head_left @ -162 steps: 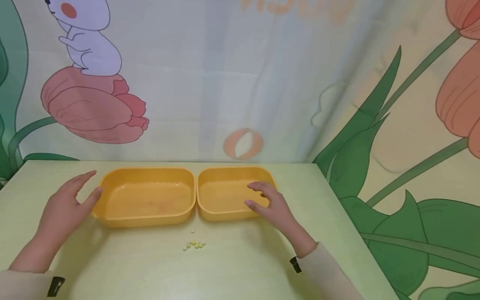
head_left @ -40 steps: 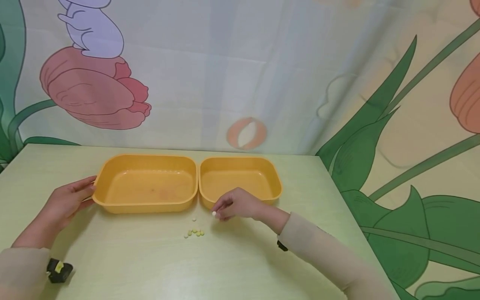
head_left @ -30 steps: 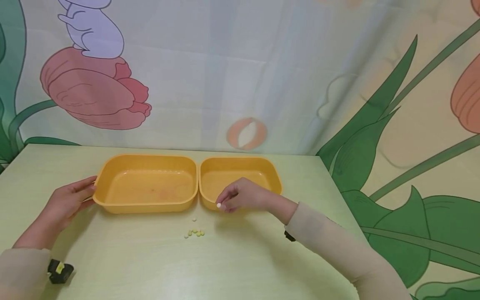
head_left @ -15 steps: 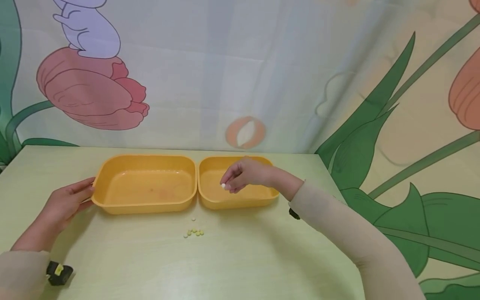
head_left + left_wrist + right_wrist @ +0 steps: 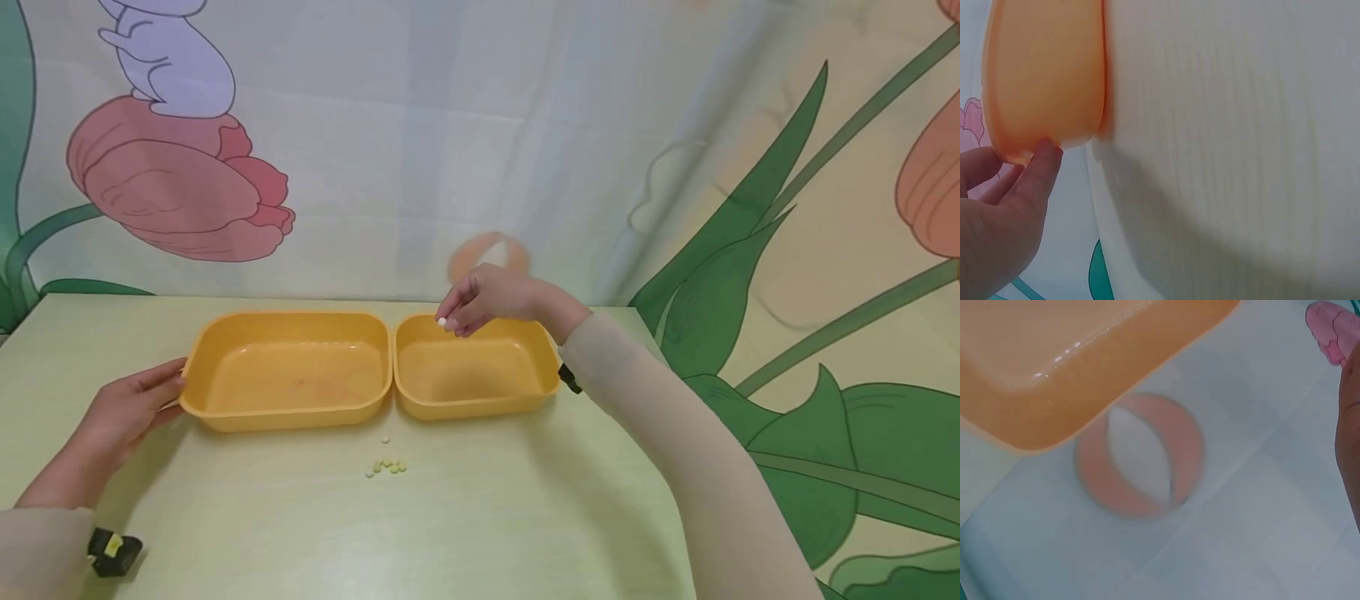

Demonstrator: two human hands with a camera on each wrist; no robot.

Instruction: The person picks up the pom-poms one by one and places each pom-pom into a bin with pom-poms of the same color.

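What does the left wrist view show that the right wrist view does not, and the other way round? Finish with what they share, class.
Only the left wrist view shows the left hand, touching the end of the larger tray. Only the right wrist view shows the smaller tray, the round orange print and a sliver of the right hand. Both show tabletop, backdrop and some pink flower print.
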